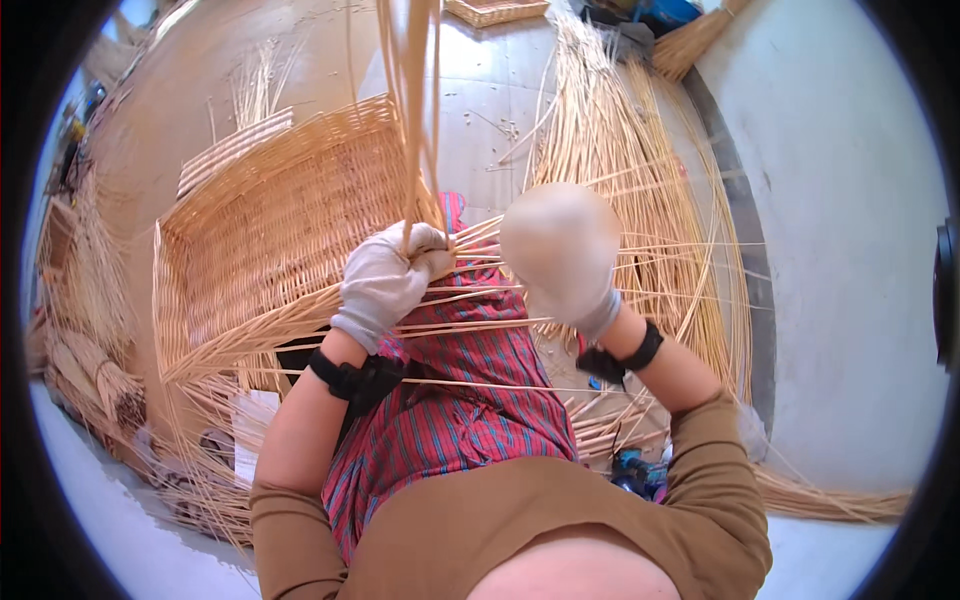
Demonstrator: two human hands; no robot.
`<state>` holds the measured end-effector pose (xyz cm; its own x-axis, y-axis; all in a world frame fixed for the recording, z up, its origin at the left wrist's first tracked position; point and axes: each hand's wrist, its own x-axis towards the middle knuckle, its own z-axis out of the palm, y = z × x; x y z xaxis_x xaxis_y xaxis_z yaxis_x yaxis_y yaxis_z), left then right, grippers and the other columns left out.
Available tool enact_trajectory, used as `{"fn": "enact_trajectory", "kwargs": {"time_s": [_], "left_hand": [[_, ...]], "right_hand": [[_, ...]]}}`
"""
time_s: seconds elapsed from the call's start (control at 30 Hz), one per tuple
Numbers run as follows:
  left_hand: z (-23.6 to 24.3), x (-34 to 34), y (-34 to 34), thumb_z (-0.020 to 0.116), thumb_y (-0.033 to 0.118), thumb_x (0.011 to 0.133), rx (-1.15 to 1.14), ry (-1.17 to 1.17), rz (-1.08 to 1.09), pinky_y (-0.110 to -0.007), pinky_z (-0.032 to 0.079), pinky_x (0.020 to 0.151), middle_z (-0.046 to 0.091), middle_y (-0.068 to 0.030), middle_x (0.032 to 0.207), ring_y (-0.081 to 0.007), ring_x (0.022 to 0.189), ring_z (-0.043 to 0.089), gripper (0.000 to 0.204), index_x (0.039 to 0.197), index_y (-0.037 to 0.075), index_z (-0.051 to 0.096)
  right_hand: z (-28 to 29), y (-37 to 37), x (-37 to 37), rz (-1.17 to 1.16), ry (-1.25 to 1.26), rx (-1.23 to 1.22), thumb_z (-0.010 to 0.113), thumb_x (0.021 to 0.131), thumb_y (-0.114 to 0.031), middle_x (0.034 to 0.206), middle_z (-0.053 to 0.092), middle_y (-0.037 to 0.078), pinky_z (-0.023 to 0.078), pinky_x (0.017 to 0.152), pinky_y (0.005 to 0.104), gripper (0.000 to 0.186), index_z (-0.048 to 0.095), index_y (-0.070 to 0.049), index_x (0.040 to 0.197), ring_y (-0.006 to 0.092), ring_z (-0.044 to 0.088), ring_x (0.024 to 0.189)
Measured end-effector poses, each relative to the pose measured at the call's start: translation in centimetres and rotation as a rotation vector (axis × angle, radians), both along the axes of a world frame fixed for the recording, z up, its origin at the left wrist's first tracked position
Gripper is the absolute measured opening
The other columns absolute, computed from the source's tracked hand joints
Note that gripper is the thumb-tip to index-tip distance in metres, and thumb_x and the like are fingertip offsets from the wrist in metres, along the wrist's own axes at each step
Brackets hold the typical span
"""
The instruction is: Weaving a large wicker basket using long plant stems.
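A wicker basket (275, 235) of light canes rests tilted at the left over my lap, with long loose canes running out from its rim to the right across my striped red apron (470, 370). My gloved left hand (395, 275) is closed on the canes at the basket's right corner, where upright canes (420, 110) rise out of the top of the view. My gloved right hand (560, 250) is raised to the right of that corner, above the spread canes, and is badly blurred; its fingers and anything in them cannot be made out.
Long bundles of canes (620, 140) lie on the floor (480, 120) at the right, beside a pale wall (830, 250). More cane bundles (90, 270) are at the left. A shallow basket (495, 15) and a blue container (670, 15) sit at the back.
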<state>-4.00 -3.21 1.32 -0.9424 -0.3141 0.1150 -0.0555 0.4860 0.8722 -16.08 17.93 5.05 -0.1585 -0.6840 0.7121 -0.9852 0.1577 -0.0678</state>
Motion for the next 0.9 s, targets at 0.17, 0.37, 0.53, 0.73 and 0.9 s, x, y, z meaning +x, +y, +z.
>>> {"fn": "enact_trajectory", "kwargs": {"time_s": [0.17, 0.37, 0.53, 0.73, 0.9], "left_hand": [[-0.5, 0.4, -0.2, 0.075, 0.008, 0.086, 0.012, -0.002, 0.007, -0.034, 0.053, 0.08, 0.072, -0.0091, 0.089, -0.0215, 0.086, 0.069, 0.014, 0.1, 0.004, 0.075], [-0.3, 0.5, -0.1, 0.076, 0.005, 0.083, 0.034, -0.013, 0.017, -0.034, 0.054, 0.077, 0.074, -0.0104, 0.088, -0.0208, 0.082, 0.07, 0.012, 0.095, 0.004, 0.076], [-0.4, 0.9, 0.1, 0.076, 0.003, 0.078, 0.065, 0.054, 0.057, -0.034, 0.055, 0.074, 0.074, -0.0117, 0.084, -0.0222, 0.079, 0.072, 0.014, 0.091, 0.005, 0.077], [-0.7, 0.9, -0.4, 0.079, 0.008, 0.08, -0.037, 0.053, 0.038, -0.035, 0.055, 0.075, 0.073, -0.012, 0.085, -0.0243, 0.079, 0.071, 0.014, 0.094, 0.007, 0.077], [-1.0, 0.5, -0.3, 0.083, 0.015, 0.08, 0.073, 0.063, 0.009, -0.035, 0.055, 0.076, 0.073, -0.0116, 0.087, -0.024, 0.08, 0.071, 0.018, 0.096, 0.008, 0.078]], "right_hand": [[-4.4, -0.3, 1.4, 0.214, -0.404, 0.222, 0.071, 0.087, -0.009, 0.13, 0.065, 0.018, 0.052, 0.102, 0.0475, 0.043, 0.063, -0.006, 0.13, 0.0391, 0.064, 0.119], [-4.7, -1.3, -0.1, 0.239, -0.287, 0.225, 0.07, 0.086, -0.008, 0.115, 0.072, 0.011, 0.052, 0.1, 0.0437, 0.038, 0.066, -0.008, 0.124, 0.0312, 0.068, 0.108], [-3.3, -4.4, -1.9, 0.063, -1.016, 0.332, 0.058, 0.101, -0.027, 0.087, 0.071, 0.019, 0.054, 0.081, 0.0445, 0.024, 0.069, -0.006, 0.107, 0.0373, 0.07, 0.089], [-1.9, -10.2, -5.4, -0.045, -0.807, 0.878, 0.06, 0.099, -0.034, 0.082, 0.074, 0.014, 0.057, 0.075, 0.0379, 0.035, 0.07, -0.001, 0.104, 0.0236, 0.074, 0.078], [-2.3, -9.4, -8.7, 0.363, -1.356, 0.325, 0.069, 0.089, -0.012, 0.118, 0.07, 0.017, 0.055, 0.091, 0.037, 0.037, 0.064, -0.004, 0.125, 0.0199, 0.068, 0.109]]}}
